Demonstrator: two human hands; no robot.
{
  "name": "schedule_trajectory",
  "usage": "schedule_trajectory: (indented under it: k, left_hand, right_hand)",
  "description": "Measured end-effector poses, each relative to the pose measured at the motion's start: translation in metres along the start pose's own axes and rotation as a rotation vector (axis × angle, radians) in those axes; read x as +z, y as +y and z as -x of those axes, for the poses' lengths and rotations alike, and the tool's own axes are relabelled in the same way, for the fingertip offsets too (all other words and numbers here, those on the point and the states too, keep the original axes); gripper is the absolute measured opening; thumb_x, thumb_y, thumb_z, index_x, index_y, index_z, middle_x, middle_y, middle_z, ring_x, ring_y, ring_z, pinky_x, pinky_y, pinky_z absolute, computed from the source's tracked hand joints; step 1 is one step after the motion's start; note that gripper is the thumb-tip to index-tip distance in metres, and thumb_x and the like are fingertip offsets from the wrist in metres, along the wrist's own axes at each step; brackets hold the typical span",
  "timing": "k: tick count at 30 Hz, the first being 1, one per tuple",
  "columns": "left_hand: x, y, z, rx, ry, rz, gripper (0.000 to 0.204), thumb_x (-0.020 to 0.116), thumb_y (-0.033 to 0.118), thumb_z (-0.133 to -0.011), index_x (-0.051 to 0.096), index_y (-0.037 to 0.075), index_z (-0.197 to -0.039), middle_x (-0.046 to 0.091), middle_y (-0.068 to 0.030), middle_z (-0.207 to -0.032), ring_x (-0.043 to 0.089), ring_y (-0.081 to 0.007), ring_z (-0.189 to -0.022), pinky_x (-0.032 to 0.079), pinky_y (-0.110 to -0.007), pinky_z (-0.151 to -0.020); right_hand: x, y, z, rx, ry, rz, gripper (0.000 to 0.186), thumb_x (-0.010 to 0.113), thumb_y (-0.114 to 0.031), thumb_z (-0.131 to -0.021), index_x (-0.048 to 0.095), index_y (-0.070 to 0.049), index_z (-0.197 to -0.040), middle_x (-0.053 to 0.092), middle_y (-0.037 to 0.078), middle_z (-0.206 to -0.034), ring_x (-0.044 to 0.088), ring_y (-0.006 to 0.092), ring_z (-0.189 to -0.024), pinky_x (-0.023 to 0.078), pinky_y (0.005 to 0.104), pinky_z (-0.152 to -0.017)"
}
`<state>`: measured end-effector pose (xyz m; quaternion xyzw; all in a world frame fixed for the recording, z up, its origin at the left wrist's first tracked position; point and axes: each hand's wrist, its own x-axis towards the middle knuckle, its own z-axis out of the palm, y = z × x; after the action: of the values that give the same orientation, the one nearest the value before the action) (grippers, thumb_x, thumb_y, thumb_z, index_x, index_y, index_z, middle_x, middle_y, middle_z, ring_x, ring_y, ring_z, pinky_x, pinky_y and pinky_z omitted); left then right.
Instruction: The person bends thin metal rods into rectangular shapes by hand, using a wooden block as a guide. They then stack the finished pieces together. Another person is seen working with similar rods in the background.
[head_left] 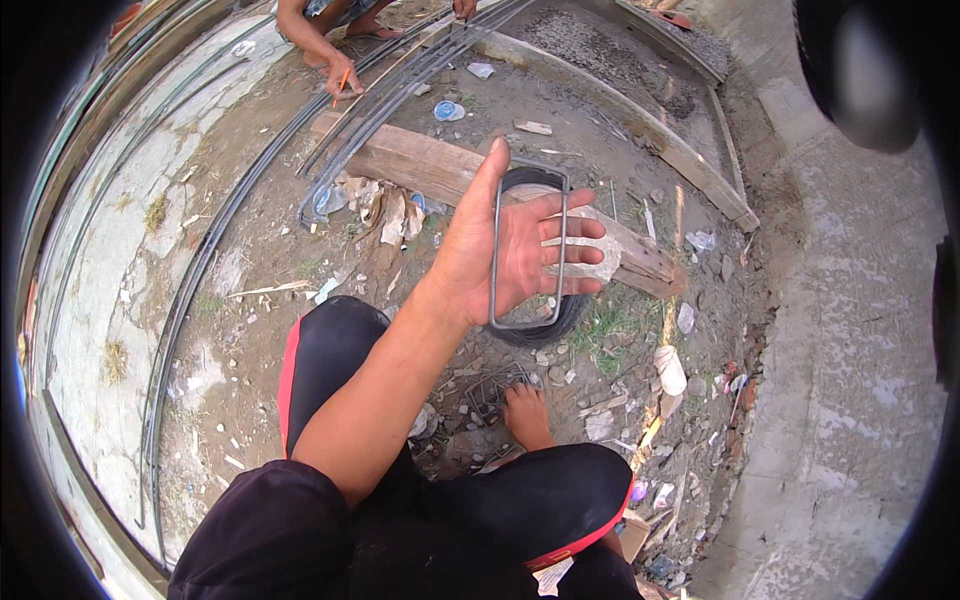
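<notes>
My left hand [515, 250] is open, palm up with fingers spread, and a rectangular bent steel loop [527, 324] lies across it. Beneath it are a wooden beam [390, 155] and a dark coil of wire [530, 332]. Lower down, between my knees, my right hand [525, 410], partly hidden by my leg, has curled fingers on several bent steel loops [488, 392] on the dirt.
A co-worker's hand [343, 85] holds an orange pencil-like tool by long steel rods [400, 95]. A board edging [680, 160] runs at upper right, beside concrete paving [830, 380]. Rubble, paper scraps and plastic litter the dirt; more rods [200, 270] lie left.
</notes>
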<state>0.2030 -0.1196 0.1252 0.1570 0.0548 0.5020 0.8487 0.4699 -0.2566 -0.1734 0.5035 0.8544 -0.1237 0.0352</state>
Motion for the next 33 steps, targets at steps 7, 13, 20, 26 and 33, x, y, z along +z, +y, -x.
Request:
schedule_trajectory:
  k: [7,13,20,26,33]
  left_hand:
    - [-0.007,0.007,-0.010,0.037,0.146,-0.091,0.101,0.036,0.080,-0.092,0.044,-0.007,-0.142,0.064,-0.0186,-0.113,0.065,-0.0306,-0.101,0.052,-0.059,-0.095]
    - [-0.015,0.000,-0.019,0.008,0.132,-0.053,0.102,0.038,0.081,-0.091,0.045,-0.007,-0.142,0.063,-0.0189,-0.114,0.064,-0.0309,-0.103,0.051,-0.058,-0.097]
    - [-0.013,-0.014,-0.025,-0.147,0.001,0.047,0.105,0.041,0.084,-0.088,0.045,-0.005,-0.143,0.064,-0.0227,-0.123,0.066,-0.0351,-0.110,0.056,-0.049,-0.093]
    - [-0.019,-0.015,-0.024,-0.136,-0.076,0.038,0.089,0.045,0.075,-0.094,0.050,-0.002,-0.137,0.068,-0.0165,-0.111,0.070,-0.0296,-0.098,0.058,-0.042,-0.080]
    - [-0.014,-0.020,-0.022,0.222,0.308,-0.283,0.053,0.069,0.048,-0.094,0.057,0.005,-0.123,0.066,-0.0120,-0.112,0.067,-0.0260,-0.097,0.057,-0.041,-0.078]
  right_hand:
    - [-0.182,0.010,-0.011,0.195,-0.057,-0.331,0.015,0.067,-0.017,-0.091,0.068,-0.008,-0.103,0.070,0.021,-0.084,0.068,0.0424,-0.080,0.053,0.0501,-0.073]
    - [-0.376,-0.046,-0.004,0.209,0.439,-0.090,0.013,0.069,-0.007,-0.087,0.068,-0.004,-0.099,0.072,0.016,-0.094,0.069,0.0372,-0.087,0.051,0.0461,-0.076]
    - [-0.405,-0.093,-0.041,-0.364,0.678,0.253,0.023,0.076,-0.007,-0.072,0.074,-0.012,-0.094,0.068,0.004,-0.113,0.061,0.0307,-0.115,0.046,0.0472,-0.098]
    - [-0.361,-0.088,-0.057,-0.262,0.618,0.095,0.028,0.075,-0.005,-0.077,0.076,-0.014,-0.103,0.064,0.006,-0.125,0.056,0.0322,-0.122,0.046,0.0454,-0.100]
    - [-0.353,-0.104,-0.058,-0.074,0.662,-0.242,0.027,0.081,-0.014,-0.078,0.074,-0.010,-0.104,0.065,0.011,-0.107,0.061,0.0331,-0.105,0.050,0.0438,-0.087]
